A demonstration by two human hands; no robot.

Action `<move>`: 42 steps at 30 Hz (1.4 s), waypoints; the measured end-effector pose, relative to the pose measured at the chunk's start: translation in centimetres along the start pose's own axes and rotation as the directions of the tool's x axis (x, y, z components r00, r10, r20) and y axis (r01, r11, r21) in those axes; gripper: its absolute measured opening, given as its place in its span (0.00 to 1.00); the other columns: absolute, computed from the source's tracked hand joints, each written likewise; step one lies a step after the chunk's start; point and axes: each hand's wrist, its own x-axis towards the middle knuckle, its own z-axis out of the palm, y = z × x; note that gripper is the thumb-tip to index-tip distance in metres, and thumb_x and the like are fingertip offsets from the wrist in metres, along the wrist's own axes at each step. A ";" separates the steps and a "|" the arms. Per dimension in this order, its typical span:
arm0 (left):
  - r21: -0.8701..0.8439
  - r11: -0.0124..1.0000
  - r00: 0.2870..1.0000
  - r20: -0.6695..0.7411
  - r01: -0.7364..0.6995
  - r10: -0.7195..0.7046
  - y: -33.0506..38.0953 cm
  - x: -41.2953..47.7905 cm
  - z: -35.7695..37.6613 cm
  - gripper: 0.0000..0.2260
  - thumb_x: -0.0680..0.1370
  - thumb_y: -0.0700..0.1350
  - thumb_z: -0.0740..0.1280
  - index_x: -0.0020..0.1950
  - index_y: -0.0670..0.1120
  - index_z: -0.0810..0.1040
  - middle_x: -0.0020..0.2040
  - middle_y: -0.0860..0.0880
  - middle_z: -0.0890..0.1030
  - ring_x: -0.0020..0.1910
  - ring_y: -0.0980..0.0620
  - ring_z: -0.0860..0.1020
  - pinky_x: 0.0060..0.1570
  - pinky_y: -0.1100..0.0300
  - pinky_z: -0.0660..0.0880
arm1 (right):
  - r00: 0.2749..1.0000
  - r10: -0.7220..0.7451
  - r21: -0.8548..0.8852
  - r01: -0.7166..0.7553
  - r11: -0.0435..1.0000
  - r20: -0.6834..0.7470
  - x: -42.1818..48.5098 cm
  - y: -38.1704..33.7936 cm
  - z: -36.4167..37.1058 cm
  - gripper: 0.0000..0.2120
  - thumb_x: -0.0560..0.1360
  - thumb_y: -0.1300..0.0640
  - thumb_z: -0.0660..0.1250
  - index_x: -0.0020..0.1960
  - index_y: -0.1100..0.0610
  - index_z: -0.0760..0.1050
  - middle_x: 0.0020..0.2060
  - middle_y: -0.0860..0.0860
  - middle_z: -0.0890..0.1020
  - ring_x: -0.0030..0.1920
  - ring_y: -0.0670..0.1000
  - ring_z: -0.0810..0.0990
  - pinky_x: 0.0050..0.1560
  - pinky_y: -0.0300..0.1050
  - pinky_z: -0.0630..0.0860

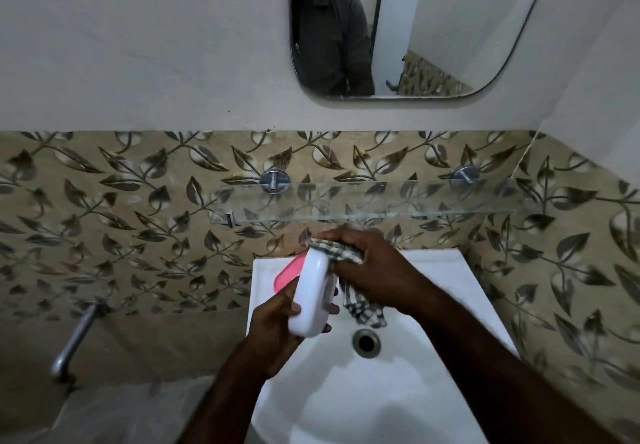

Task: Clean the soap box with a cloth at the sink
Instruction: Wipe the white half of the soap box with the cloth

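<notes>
Head view, looking down on a wall-mounted sink (446, 272). The left hand (273, 327) grips the white soap box (313, 296) from below, thumb on the near face and fingertips curled round the far edge. The box is lifted off every surface and stands tilted on end above the basin, just left of the drain (366, 342). This pose probably serves to turn its side and rim toward the other hand, and to let any drips fall into the bowl. A pink part (289, 272) shows behind the box's upper left edge; whether it is a lid or an inner tray cannot be told. The right hand (375, 272) is closed on a bunched checked cloth (363, 310) and presses it against the upper right side of the box. The wad gives a firm wiping pad, while the loose tail hangs toward the basin. Wiping appears to be under way. Above the hands, a glass shelf (381, 201) and a mirror (433, 28) are fixed to the wall.
</notes>
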 end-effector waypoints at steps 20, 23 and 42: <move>-0.230 0.969 0.992 -0.110 -0.085 0.061 0.7 2.4 3.8 0.27 0.80 0.57 0.51 0.48 0.43 0.87 0.51 0.43 0.85 0.49 0.47 0.84 0.43 0.55 0.81 | 0.955 -0.066 -0.142 0.025 0.989 -0.288 -1.1 -0.4 2.0 0.25 0.64 0.58 0.67 0.61 0.51 0.79 0.57 0.45 0.72 0.58 0.39 0.73 0.58 0.26 0.67; -0.293 0.953 0.994 -0.091 -0.080 0.056 0.6 2.7 3.2 0.30 0.79 0.61 0.51 0.56 0.41 0.84 0.56 0.40 0.83 0.54 0.43 0.82 0.48 0.50 0.81 | 0.906 -0.065 -0.063 0.043 0.997 -0.418 -1.6 -0.2 1.7 0.19 0.66 0.61 0.70 0.55 0.46 0.81 0.50 0.45 0.80 0.52 0.43 0.80 0.55 0.36 0.74; -0.269 0.963 0.994 -0.113 -0.032 0.001 0.9 3.6 2.4 0.29 0.76 0.65 0.56 0.56 0.43 0.83 0.53 0.42 0.82 0.49 0.44 0.82 0.51 0.50 0.77 | 0.898 -0.188 -0.286 0.073 0.955 -0.398 -1.0 -1.8 -0.3 0.13 0.70 0.58 0.72 0.54 0.51 0.81 0.46 0.48 0.82 0.47 0.46 0.79 0.48 0.38 0.73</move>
